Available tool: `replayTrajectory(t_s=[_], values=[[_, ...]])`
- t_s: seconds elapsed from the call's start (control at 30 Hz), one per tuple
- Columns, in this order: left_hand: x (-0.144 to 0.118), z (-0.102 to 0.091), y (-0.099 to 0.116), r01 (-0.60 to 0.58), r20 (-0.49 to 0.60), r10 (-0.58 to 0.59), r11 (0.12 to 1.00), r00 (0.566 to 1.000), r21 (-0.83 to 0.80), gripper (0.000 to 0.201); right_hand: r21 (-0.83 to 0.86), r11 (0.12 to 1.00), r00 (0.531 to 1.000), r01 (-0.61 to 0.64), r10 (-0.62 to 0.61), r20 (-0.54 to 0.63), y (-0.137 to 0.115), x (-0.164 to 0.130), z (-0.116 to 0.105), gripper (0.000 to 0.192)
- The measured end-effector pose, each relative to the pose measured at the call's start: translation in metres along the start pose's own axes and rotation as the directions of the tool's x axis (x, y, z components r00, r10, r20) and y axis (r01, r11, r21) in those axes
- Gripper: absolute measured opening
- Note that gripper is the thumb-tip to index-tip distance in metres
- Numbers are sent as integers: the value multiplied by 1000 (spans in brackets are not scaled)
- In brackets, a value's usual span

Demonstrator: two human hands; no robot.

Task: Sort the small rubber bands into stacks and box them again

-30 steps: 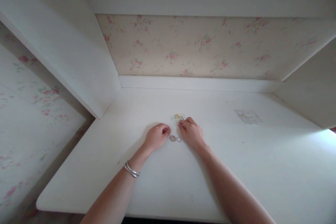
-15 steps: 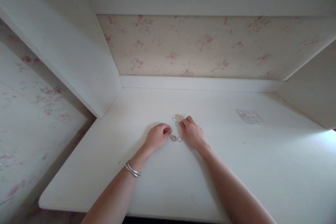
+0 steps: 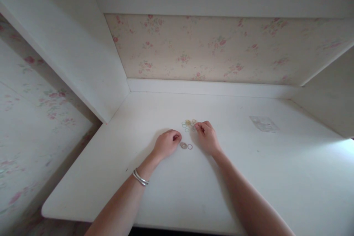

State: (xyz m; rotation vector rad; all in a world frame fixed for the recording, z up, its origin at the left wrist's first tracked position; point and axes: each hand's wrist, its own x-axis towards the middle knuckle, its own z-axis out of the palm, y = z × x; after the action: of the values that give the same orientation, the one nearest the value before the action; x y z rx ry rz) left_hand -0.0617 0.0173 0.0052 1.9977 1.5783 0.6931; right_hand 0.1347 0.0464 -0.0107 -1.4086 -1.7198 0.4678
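Several small thin rings lie on the white desktop between my hands. The farther group has yellow rings [image 3: 188, 122] and pale green rings [image 3: 187, 130], spread loosely. Nearer to me sits a small overlapping pile of brownish rings [image 3: 183, 145], with one single brownish ring [image 3: 190, 146] just right of it. My left hand [image 3: 167, 143] rests closed on the desk, its fingertips curled together beside the brownish pile. At the right edge of the farther group, my right hand [image 3: 207, 137] has thumb and fingers pinched. Whatever either pinch holds is too small or hidden to make out.
A clear plastic bag [image 3: 264, 124] lies flat on the white desk [image 3: 171, 199] to the right. White panels [image 3: 91, 59] stand at the left and right sides, and a low white ledge [image 3: 210, 88] runs along the back below floral wallpaper [image 3: 204, 48].
My right hand has shifted a little to the right, away from the middle of the rings, uncovering more of the farther group. My left hand stays almost in place.
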Motion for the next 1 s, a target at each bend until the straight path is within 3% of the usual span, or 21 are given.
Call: replayTrajectory(t_s=[0.27,0.43,0.57,0.73,1.0], values=[[-1,-3,4,19,8,-19,1000,1000,10,19,3,1000,999,-31,31,-20,-2,-1,-2,36],[-1,-1,1,-14,2,14,1000,1000,8,19,31,999,1000,24,-23,-13,-15,-13,-11,30],[0,0,0,-21,-2,21,1000,1000,15,19,5,993,988,115,-115,99,-23,-35,-22,27],[0,-3,2,2,15,-2,1000,1000,10,19,-131,962,937,239,-193,292,-21,-54,-28,31],[0,-3,4,13,17,-14,1000,1000,24,18,-228,916,902,329,-234,363,-18,-54,-24,32]])
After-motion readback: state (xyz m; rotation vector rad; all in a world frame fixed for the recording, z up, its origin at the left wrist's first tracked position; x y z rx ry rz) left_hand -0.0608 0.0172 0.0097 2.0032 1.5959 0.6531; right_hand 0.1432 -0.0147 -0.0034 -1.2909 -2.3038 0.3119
